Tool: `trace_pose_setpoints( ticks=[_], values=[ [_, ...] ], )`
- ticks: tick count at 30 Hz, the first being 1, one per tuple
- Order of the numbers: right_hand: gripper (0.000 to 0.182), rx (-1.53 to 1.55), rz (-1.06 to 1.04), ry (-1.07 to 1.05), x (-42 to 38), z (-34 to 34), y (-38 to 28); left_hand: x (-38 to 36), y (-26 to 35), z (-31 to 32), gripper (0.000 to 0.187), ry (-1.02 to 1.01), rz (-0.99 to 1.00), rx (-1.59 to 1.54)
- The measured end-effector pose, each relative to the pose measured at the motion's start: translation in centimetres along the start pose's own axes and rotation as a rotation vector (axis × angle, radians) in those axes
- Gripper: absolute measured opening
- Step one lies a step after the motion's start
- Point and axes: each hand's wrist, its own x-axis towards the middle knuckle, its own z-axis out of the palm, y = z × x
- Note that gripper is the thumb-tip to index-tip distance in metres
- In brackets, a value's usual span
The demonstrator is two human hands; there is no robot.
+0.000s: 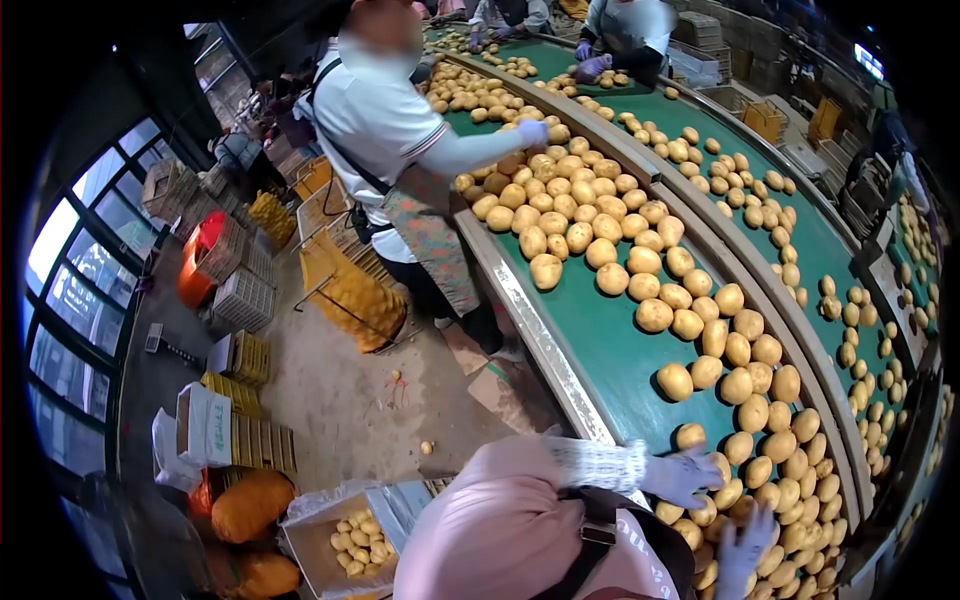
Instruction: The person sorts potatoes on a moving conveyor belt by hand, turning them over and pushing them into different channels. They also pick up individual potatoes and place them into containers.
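My left hand (682,476), in a light purple glove with a knitted white cuff, reaches over the green conveyor belt (590,345). Its fingers are stretched out and touch or nearly touch potatoes (737,447); none appears gripped. Closer to the bottom edge, my right hand (745,550) wears the same kind of glove, with fingers spread above the potatoes and slightly blurred. Potatoes lie thickly around both hands and along the belt's far side. One single potato (690,436) sits just above my left hand.
A metal rail (545,335) edges the belt on my side; a divider (720,255) separates it from another potato belt. A co-worker in an apron (430,225) reaches over the belt. Below stand a box of potatoes (325,520), a yellow mesh sack (350,290) and crates (245,300).
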Motion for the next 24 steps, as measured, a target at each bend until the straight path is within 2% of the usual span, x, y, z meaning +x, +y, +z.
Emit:
trace_pose_setpoints(
  ticks=[1,2,3,4,6,9,10,12,14,15,17,18,20,21,22,23,24],
  values=[
    [0.050,0.078,-0.074,-0.013,0.3,0.2,-3.9,-1.6,-0.6,-0.4,0.069,0.017,-0.049,0.092],
    [0.057,0.095,-0.041,-0.367,1.5,1.2,-6.2,-3.8,-0.8,-1.5,0.070,0.129,-0.126,0.187],
    [0.061,0.117,-0.065,-0.464,2.4,2.7,-7.0,-5.4,-1.0,-2.5,0.071,0.245,-0.204,0.283],
    [0.066,0.139,-0.088,-0.561,3.2,4.2,-7.8,-6.4,-1.7,-3.0,0.072,0.279,-0.258,0.354],
    [0.066,0.191,-0.239,-0.255,4.1,5.9,-9.1,-8.3,-3.5,-3.2,0.074,0.341,-0.377,0.490],
    [0.063,0.130,-0.212,-0.173,9.8,10.0,-10.0,-8.8,-5.9,-3.1,0.075,0.377,-0.377,0.432],
    [0.063,0.129,-0.194,-0.164,11.9,10.5,-10.3,-9.2,-6.4,-3.8,0.077,0.411,-0.398,0.459],
    [0.064,0.106,-0.126,-0.119,15.7,11.9,-10.6,-9.9,-7.3,-7.0,0.078,0.495,-0.600,0.483],
    [0.069,0.123,0.015,-0.221,18.9,12.9,-10.8,-10.6,-8.2,-10.6,0.080,0.547,-0.787,0.457],
    [0.071,0.146,0.068,-0.320,20.0,13.1,-10.9,-10.4,-8.8,-10.7,0.080,0.471,-0.835,0.365],
    [0.075,0.157,0.026,-0.324,20.0,13.5,-12.0,-9.3,-10.2,-9.3,0.080,0.293,-0.904,0.161],
    [0.070,0.160,-0.042,-0.323,19.6,13.7,-11.6,-8.5,-10.7,-7.3,0.081,0.221,-0.801,0.231],
    [0.048,0.235,-0.115,-0.243,18.4,12.9,-11.7,-7.3,-12.1,-2.1,0.068,0.423,-0.560,0.194],
    [0.043,0.013,-0.577,-0.013,17.5,13.2,-9.8,-6.7,-11.7,0.4,0.061,0.493,-0.415,0.147],
    [0.040,0.187,-0.341,-0.084,17.0,10.5,-11.1,-7.1,-9.2,-0.1,0.059,0.573,-0.240,0.043],
    [0.048,0.402,-0.119,-0.273,16.5,8.7,-11.2,-7.3,-6.4,-2.8,0.058,0.633,-0.055,-0.099],
    [0.055,0.476,-0.021,-0.175,14.6,8.0,-11.0,-6.9,-4.2,-5.0,0.065,0.459,0.110,0.069]
  ],
)
